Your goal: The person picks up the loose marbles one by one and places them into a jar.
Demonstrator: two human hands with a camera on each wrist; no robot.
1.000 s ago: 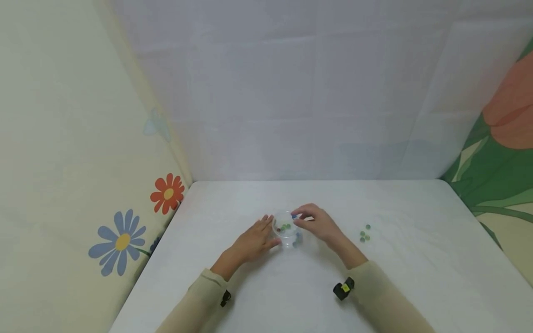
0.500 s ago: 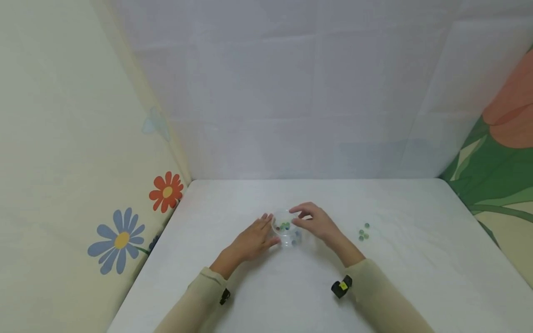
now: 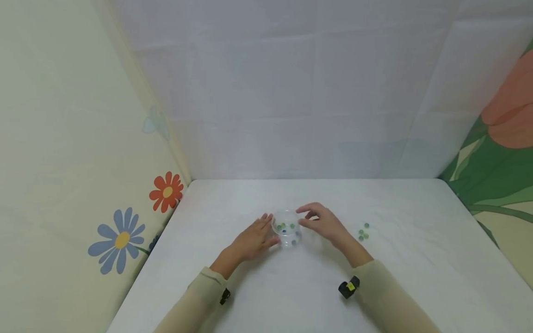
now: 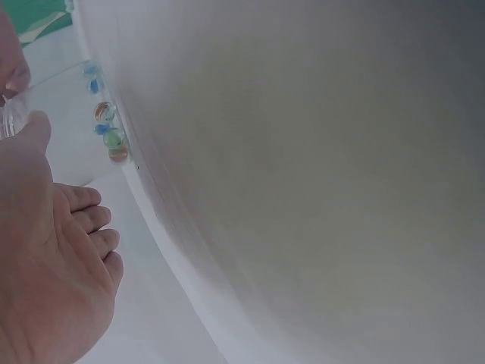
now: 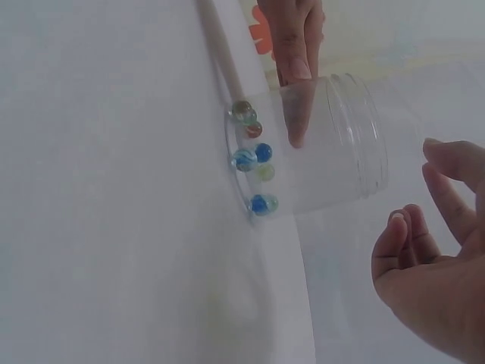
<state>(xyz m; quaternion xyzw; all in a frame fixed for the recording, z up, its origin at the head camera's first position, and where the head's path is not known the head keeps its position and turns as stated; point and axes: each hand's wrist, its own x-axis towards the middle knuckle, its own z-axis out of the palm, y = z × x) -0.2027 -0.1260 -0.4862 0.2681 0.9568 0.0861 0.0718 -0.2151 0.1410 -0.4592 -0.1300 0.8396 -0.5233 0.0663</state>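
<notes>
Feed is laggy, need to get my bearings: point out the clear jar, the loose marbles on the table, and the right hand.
clear jar point(image 5: 333, 144), right wrist view, on its side wall.
loose marbles point(image 3: 364, 232), head view, middle of the cluster.
right hand point(image 3: 322, 223), head view, back of the hand.

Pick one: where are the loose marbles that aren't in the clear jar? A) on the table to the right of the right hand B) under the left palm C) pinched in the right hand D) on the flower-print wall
A: a small cluster of loose marbles lies on the white table, to the right of the right hand and apart from the clear jar, which the left hand touches.
</notes>
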